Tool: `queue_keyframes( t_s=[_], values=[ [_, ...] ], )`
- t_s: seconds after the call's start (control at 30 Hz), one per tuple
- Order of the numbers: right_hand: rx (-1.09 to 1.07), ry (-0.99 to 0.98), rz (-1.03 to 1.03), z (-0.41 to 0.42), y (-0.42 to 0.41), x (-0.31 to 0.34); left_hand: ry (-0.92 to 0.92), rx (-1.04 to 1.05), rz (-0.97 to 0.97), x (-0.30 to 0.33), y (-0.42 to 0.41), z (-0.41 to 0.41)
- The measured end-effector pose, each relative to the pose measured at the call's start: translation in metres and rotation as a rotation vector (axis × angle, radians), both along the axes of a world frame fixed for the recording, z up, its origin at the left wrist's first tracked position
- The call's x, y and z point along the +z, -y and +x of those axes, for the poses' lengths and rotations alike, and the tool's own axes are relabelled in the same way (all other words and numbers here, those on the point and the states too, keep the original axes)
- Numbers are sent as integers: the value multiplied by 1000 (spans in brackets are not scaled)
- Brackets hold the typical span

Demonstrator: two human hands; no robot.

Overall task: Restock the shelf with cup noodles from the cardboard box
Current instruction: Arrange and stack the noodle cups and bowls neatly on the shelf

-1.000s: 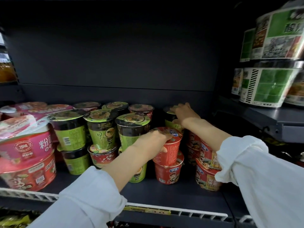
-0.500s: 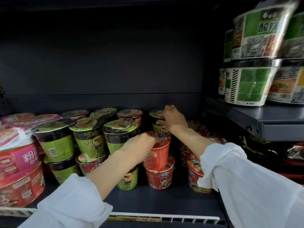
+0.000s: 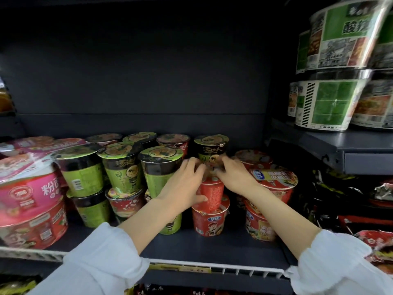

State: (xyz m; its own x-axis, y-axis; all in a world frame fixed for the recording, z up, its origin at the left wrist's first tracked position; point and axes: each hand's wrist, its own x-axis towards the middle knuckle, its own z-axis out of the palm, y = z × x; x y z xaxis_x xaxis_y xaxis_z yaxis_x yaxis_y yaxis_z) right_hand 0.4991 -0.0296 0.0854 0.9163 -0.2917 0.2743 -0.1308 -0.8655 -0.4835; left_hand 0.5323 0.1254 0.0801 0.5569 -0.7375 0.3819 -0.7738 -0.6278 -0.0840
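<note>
Right now both hands meet over a red cup noodle [image 3: 211, 193] stacked on another red cup [image 3: 210, 222] marked 华丰, on the dark shelf [image 3: 212, 250]. Her left hand [image 3: 182, 188] grasps its side, thumb curled beneath; the right hand [image 3: 235, 177] presses down on its lid, fingers bent. Just behind stands a green-and-black 汤达人 cup [image 3: 210, 149]. Pink bowls [image 3: 32, 194] at left read 粉面.

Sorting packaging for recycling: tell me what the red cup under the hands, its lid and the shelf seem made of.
Red cup: probably printed paper or thin plastic, with a slight sheen.
Its lid: hidden by the left hand and right hand; cannot tell.
Shelf: likely painted metal, matte dark grey and flat, with a white wire rail along the front.
</note>
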Motion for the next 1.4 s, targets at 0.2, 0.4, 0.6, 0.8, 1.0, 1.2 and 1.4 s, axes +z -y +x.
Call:
queue_keyframes(
  t_s=[0.2, 0.4, 0.6, 0.8, 1.0, 1.2, 1.4],
  values=[
    [70, -195, 269, -9, -6, -9, -266, 236, -271, -29, -10, -21],
    [87, -173, 499, -14, -13, -14, -772, 189, -394, -55, -3, -9],
    [15, -171, 415, -24, -21, -7, -1104, 120, -602, -58, 0, -4],
    [-179, -228, -13, -30, -26, 6, -1183, -1, -525, -63, 7, -6],
    [-122, -228, -198, -22, -24, 6, -1136, -83, -332, -67, 3, 7],
    [-107, -270, -152, -16, -29, 17, -1121, 19, -531, -62, 13, 27],
    [-231, 79, -153, -1, -13, 35, -1316, 114, -841, -40, 40, 47]
  ],
)
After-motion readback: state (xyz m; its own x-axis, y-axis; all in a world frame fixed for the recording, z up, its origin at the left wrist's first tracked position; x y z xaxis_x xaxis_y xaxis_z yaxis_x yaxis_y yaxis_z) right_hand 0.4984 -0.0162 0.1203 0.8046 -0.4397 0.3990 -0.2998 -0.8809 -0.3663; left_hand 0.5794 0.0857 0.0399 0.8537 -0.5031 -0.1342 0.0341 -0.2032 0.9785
